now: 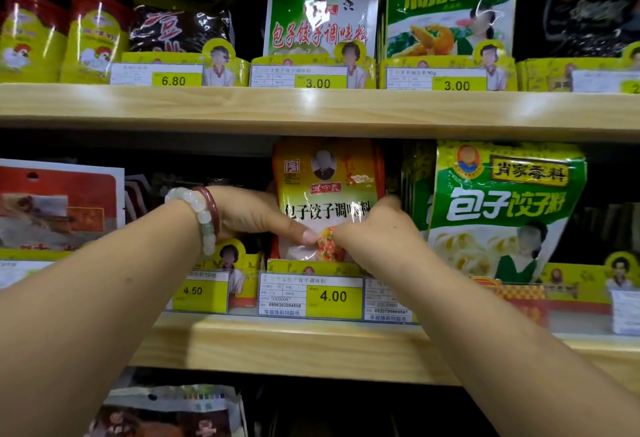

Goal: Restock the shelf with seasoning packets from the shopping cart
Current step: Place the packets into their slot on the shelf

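An orange and white seasoning packet [325,177] stands upright in the middle slot of the middle shelf [311,339], above the 4.00 price tag [332,296]. My left hand [256,213], with bead bracelets on its wrist, grips the packet's left edge, thumb across the front. My right hand [377,225] grips its right edge with curled fingers. More packets of the same kind stand behind it, mostly hidden. The shopping cart is out of view.
A green dumpling seasoning packet [502,208] stands just right of my right hand. A red and white packet [59,204] is at the left. The upper shelf [311,104] holds yellow cans [62,38] and green packets [322,11]. More bags [173,412] lie on the shelf below.
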